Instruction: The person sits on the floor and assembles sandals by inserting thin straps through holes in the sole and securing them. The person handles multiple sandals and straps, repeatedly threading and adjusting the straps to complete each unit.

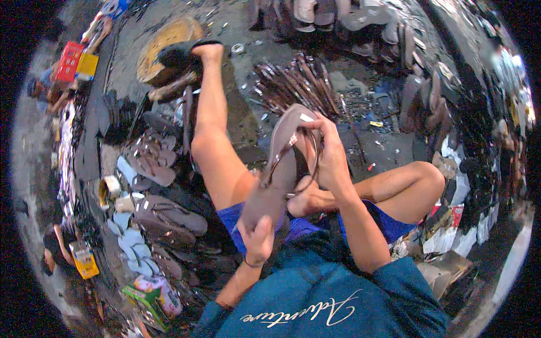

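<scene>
Brown strips (298,81) and piled sandals (169,218) litter the grey floor (239,28); left hand (259,239) and right hand (332,155) grip a brown sandal (279,174).

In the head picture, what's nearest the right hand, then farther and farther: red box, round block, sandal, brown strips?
1. Sandal: held in the right hand.
2. Brown strips: just beyond the sandal.
3. Round block: upper left.
4. Red box: farther left.
</scene>
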The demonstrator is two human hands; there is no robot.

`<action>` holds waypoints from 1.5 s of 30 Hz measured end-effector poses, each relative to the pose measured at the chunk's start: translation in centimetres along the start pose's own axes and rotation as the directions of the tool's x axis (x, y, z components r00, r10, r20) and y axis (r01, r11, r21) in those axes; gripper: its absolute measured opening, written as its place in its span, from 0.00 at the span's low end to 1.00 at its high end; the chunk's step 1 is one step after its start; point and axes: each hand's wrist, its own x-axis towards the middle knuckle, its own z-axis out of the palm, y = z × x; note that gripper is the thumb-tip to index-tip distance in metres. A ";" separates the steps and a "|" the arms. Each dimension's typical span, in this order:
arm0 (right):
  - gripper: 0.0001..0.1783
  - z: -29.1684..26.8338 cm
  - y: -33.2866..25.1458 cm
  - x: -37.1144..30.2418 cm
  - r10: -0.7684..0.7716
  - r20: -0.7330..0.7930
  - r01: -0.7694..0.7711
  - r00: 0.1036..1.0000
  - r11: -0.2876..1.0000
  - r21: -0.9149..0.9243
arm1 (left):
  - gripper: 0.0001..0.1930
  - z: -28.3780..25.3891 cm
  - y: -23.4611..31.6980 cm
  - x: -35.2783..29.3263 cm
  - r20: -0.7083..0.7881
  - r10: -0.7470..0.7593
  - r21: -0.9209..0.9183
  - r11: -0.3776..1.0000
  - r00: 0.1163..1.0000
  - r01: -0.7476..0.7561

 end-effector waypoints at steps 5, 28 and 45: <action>0.11 -2.4 -1.6 3.0 0.008 0.222 -0.067 0.975 0.964 0.256 | 0.22 -2.9 -1.8 -1.8 0.125 -0.609 -0.283 0.735 0.783 0.616; 0.25 -15.7 27.8 12.1 0.640 -0.476 -0.794 0.604 0.428 -0.431 | 0.34 -21.0 8.7 7.0 -0.337 0.261 0.854 0.489 0.905 0.176; 0.19 3.6 9.0 7.3 -0.090 0.570 -0.025 0.817 0.981 0.191 | 0.34 -5.2 1.1 17.3 -0.139 0.086 0.556 0.831 0.987 0.006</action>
